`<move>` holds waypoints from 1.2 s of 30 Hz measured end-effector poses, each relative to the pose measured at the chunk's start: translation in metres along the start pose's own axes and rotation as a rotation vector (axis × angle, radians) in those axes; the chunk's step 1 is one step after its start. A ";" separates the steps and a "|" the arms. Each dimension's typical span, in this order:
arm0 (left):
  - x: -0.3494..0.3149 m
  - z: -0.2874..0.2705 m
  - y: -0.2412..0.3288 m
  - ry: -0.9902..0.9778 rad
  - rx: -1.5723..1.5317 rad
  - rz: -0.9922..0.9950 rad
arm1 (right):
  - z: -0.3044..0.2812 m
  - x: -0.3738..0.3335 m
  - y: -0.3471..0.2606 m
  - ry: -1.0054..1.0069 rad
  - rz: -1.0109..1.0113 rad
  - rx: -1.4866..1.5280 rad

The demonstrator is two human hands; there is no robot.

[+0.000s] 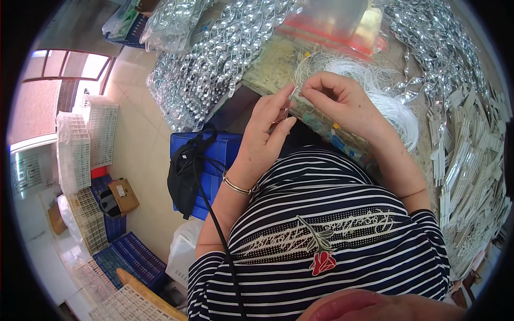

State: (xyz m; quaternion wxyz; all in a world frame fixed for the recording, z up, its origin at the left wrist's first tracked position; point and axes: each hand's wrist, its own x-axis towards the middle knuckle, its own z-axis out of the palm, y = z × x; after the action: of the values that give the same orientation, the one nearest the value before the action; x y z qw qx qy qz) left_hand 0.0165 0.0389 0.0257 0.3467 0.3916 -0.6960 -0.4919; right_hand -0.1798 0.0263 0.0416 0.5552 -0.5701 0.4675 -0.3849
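My left hand [263, 128] is closed in a pinch, holding a thin silvery piece [290, 101] upright between thumb and fingers; its exact kind is too small to tell. Close beside it, my right hand [340, 101] pinches with thumb and forefinger near the piece's upper end. Whatever sits in that right pinch is too fine to make out. Behind and beside the right hand, a loose bundle of white threads [404, 120] lies on the worktop [267, 67], its strands fanning out toward the far side.
Silvery twisted strands [214, 64] hang over the table's far left edge, with more strands [439, 43] at the far right. Flat whitish strips [471, 176] are heaped at right. Clear red-edged plastic bags [332, 27] lie at the back. A blue container [214, 176] and stacked crates [88, 134] stand left.
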 end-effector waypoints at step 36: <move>0.004 0.007 0.007 -0.109 -0.009 0.073 | -0.006 -0.001 -0.002 -0.054 -0.065 0.223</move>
State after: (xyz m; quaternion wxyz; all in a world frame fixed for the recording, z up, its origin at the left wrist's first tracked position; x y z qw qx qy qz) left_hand 0.0074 0.0393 0.0305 0.3277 0.3367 -0.7256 -0.5027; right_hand -0.1854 0.0257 0.0444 0.6146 -0.5300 0.3878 -0.4369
